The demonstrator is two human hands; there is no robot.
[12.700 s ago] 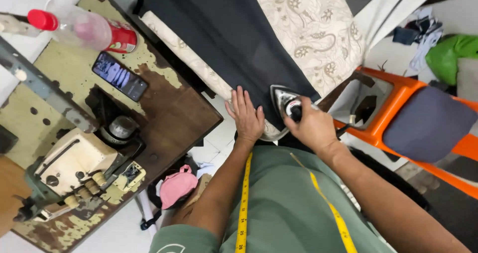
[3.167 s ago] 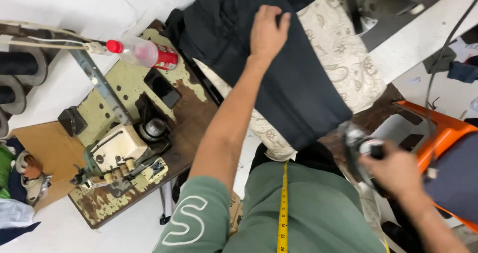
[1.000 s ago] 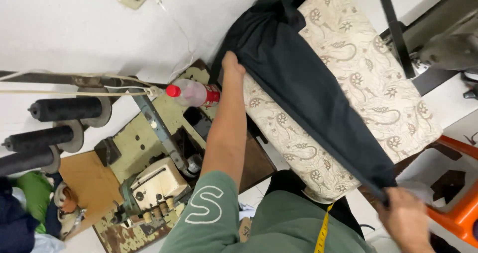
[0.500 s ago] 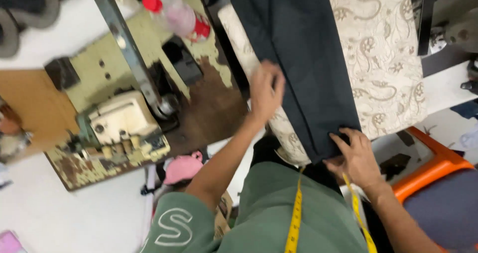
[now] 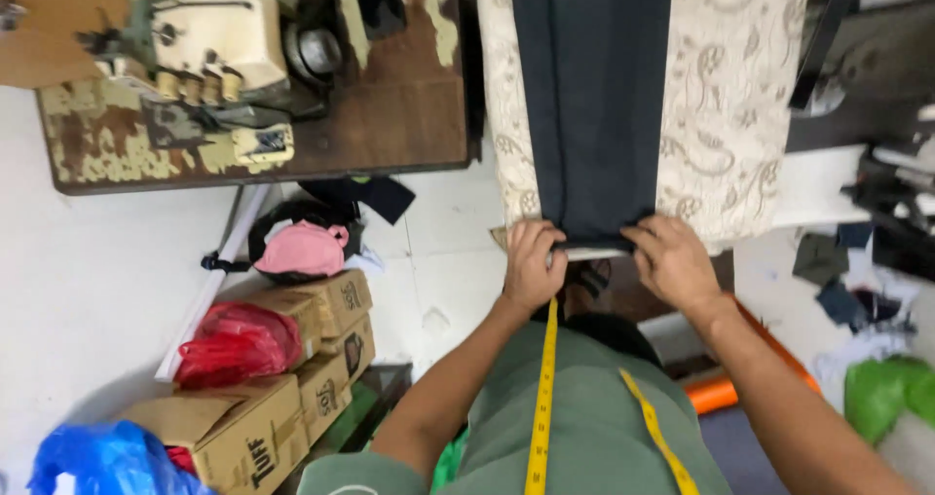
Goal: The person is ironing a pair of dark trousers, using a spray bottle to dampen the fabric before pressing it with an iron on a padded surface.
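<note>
Lying lengthwise down the middle of the patterned ironing board (image 5: 726,115), the dark garment (image 5: 594,96) is being gripped at its near end by both hands. That end is hanging just over the board's near edge, directly in front of the person's green shirt (image 5: 584,407). The left hand (image 5: 531,264) is being closed around the garment's near left corner, fingers curled over the hem and the thumb tucked beneath, so the cloth is being pinched firmly. The right hand (image 5: 672,261) is being held at the near right corner, its fingers bent down over the hem and pressing it; whether the cloth is fully clasped underneath cannot be told. A pale strip of lining is being exposed along the hem between the two hands.

A yellow measuring tape (image 5: 539,407) is being worn around the neck, just nearer than the board. To the left of the board, a worn wooden table (image 5: 390,115) is being occupied by a cream sewing machine (image 5: 209,37). Near the board's left side, on the floor, a pink bag (image 5: 304,250), cardboard boxes (image 5: 292,378) and a red plastic bag (image 5: 234,344) are being kept. An orange frame (image 5: 716,393) is being glimpsed below the board's right side.
</note>
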